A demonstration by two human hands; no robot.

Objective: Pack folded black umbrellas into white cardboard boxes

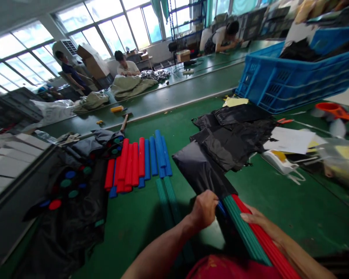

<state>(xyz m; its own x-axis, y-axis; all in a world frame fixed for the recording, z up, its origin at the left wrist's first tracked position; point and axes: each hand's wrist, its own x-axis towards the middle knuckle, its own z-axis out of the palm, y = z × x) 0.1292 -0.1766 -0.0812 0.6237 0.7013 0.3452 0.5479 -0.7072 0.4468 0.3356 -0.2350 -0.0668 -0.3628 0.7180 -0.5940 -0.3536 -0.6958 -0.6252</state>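
My left hand [204,211] grips the mouth of a black nylon sleeve [200,168], which lies stretched ahead over the green floor-like bench. My right hand [258,221] rests on a red ribbed foam tube [267,244], lying beside a green ribbed foam tube [244,228]. Both tubes lead into the sleeve's mouth, and a blue tube end [221,207] shows between my hands. Further left lies a heap of red and blue ribbed tubes [136,164], with two green tubes [165,201] nearer me. Folded black fabric [232,135] lies ahead of the sleeve.
A black mat with coloured circles [69,193] lies at left. A blue plastic crate [279,73] and loose papers [289,139] stand at right. Beyond a green conveyor bench [174,95], several co-workers sit among cloth bundles.
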